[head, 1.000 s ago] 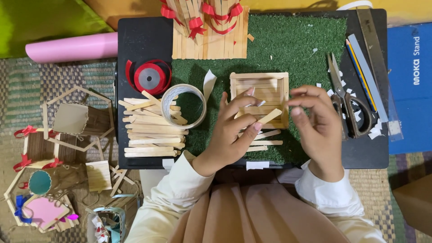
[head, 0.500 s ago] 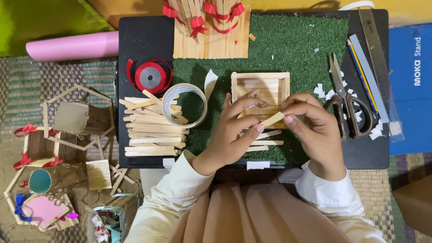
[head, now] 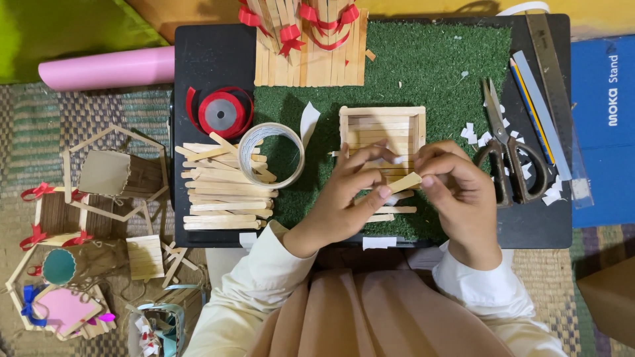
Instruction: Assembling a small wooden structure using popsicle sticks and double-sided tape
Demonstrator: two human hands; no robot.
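We pinch wooden stick (head: pixel 405 182) between left hand (head: pixel 350 192) and right hand (head: pixel 456 188) fingertips, both clamped on its ends, above green mat (head: pixel 450 73) near front edge, just before square stick frame (head: pixel 382 135). Keep stick level, grip steady, fingers off neighbouring loose sticks (head: pixel 221 192).

On the desk (head: pixel 205 59), the stick pile (head: pixel 221 188) lay left of the tape roll (head: pixel 271 155); the stick frame (head: pixel 382 135) sat right of it, scissors (head: pixel 506 155) farther right, ribbon spool (head: pixel 221 112) behind the pile.
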